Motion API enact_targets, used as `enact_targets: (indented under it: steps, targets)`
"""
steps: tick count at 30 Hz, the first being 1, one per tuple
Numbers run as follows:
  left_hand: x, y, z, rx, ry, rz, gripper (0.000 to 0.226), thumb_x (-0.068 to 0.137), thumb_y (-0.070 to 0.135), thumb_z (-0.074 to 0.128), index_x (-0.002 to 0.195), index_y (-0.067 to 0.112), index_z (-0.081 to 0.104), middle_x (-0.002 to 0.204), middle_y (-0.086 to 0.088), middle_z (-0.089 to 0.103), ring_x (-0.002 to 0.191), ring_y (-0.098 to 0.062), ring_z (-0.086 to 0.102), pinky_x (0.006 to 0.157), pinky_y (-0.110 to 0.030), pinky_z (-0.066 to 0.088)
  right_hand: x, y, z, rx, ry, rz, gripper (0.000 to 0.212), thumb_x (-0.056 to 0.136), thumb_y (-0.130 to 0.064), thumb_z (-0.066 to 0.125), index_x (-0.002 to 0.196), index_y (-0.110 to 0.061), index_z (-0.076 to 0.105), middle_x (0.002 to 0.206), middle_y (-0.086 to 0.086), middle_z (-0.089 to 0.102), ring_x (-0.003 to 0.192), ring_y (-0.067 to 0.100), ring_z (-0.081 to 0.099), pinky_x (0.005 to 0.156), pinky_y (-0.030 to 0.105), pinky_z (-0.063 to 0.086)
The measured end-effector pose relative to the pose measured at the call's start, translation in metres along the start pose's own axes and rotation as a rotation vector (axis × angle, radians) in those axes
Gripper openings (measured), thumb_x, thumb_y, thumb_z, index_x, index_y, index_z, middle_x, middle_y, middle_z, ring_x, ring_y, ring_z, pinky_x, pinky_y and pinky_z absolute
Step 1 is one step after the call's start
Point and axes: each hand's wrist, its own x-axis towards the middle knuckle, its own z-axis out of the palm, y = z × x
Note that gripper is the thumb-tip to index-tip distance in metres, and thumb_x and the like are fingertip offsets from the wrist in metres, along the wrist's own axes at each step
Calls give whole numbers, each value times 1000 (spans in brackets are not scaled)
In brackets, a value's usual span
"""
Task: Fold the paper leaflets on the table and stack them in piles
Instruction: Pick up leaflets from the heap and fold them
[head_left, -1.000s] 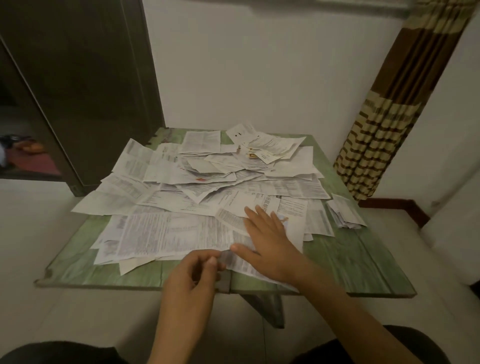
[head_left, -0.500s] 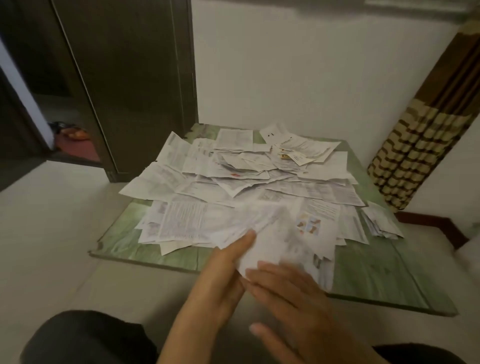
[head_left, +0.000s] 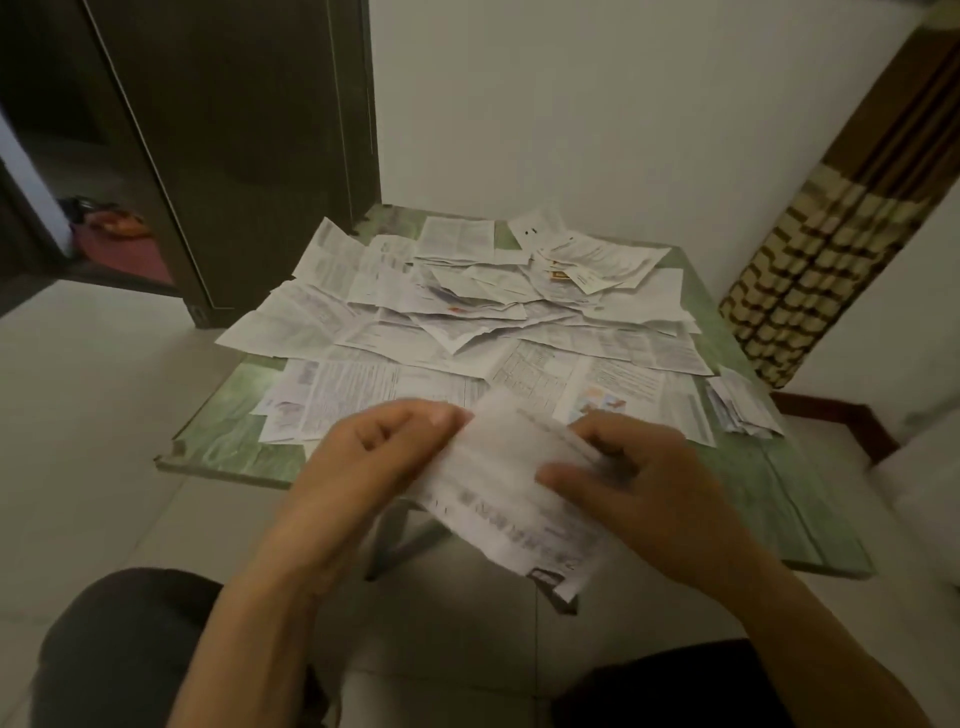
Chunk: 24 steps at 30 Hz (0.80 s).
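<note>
Newly lifted, thin crinkled leaflet (head_left: 506, 488) bends between left hand (head_left: 371, 460) and right hand (head_left: 644, 488).

The leaflet (head_left: 498, 483) you hold is white with fine print, blurred, and tilted over the near edge of the green table (head_left: 228, 441). Your left hand (head_left: 374, 462) pinches its upper left edge and your right hand (head_left: 639, 483) grips its right side. Unfolded leaflets (head_left: 467, 322) overlap in a loose heap across the tabletop. A small folded pile (head_left: 743, 410) sits at the right edge.

Loose leaflets (head_left: 467, 332) across table (head_left: 228, 431); small stack (head_left: 743, 410) at R edge; door (head_left: 249, 130) behind L, curtain (head_left: 831, 260) behind R
</note>
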Motion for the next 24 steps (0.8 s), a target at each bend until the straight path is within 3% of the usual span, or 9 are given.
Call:
enact_targets:
  steps: [3, 5, 7, 9, 11, 13, 16, 21, 24]
  targets:
    - [-1, -11, -6, 30, 163, 31, 46, 63, 47, 64, 107, 36, 60, 102, 13, 69, 93, -2, 64, 74, -16, 47, -2, 3, 2, 384, 83, 249, 29, 70, -37, 62, 83, -11, 64, 78, -1, 70, 68, 14, 69, 57, 21, 55]
    - [-6, -18, 2, 29, 116, -68, 55, 63, 48, 72, 114, 36, 54, 102, 13, 68, 95, -5, 65, 73, -15, 47, -4, 6, 10, 590, 126, 369, 31, 71, -32, 62, 89, -7, 65, 83, 4, 72, 75, 20, 71, 64, 30, 58]
    - [-13, -23, 14, -34, -11, -112, 47, 71, 36, 71, 114, 22, 59, 96, 5, 73, 87, -10, 69, 67, -16, 52, -5, 7, 20, 677, 181, 438, 32, 72, -30, 61, 95, -8, 65, 86, 5, 73, 78, 21, 71, 65, 33, 57]
    - [-16, -29, 24, -19, -37, -88, 27, 80, 24, 62, 104, 13, 66, 89, -1, 75, 79, -13, 71, 59, -16, 52, -6, 7, 29, 722, 211, 465, 32, 73, -28, 60, 98, -9, 64, 88, 3, 73, 79, 20, 71, 62, 29, 57]
    - [-16, -35, 28, -4, 48, -70, 16, 88, 18, 56, 93, 11, 70, 82, -3, 75, 72, -16, 71, 56, -19, 52, -6, 8, 33, 770, 190, 497, 31, 75, -26, 58, 101, -11, 63, 92, 2, 73, 82, 18, 71, 60, 25, 56]
    - [-14, -40, 26, 36, 115, -48, 21, 92, 20, 53, 88, 10, 71, 80, -4, 74, 72, -18, 71, 60, -25, 55, -7, 8, 30, 847, 108, 542, 31, 77, -22, 58, 105, -10, 63, 94, 3, 73, 83, 19, 71, 60, 24, 55]
    - [-14, -37, 20, 63, 125, -45, 21, 93, 20, 52, 92, 12, 71, 82, -4, 75, 76, -22, 71, 69, -33, 57, -9, 10, 25, 732, -59, 531, 37, 73, -23, 58, 106, -10, 62, 94, 3, 73, 84, 21, 71, 62, 26, 55]
    - [-13, -35, 14, -10, 107, -83, 20, 93, 13, 51, 100, 19, 69, 85, -8, 74, 78, -30, 71, 72, -43, 55, -10, 15, 25, 727, -67, 583, 25, 83, -11, 56, 107, -11, 62, 93, 6, 73, 84, 23, 71, 61, 28, 56]
    - [-10, -34, 10, -86, 117, -142, 26, 94, 9, 47, 94, 17, 71, 85, -9, 74, 72, -23, 70, 61, -31, 55, -9, 15, 22, 780, -68, 613, 22, 88, -1, 51, 102, -10, 65, 90, 9, 73, 81, 24, 71, 59, 27, 55]
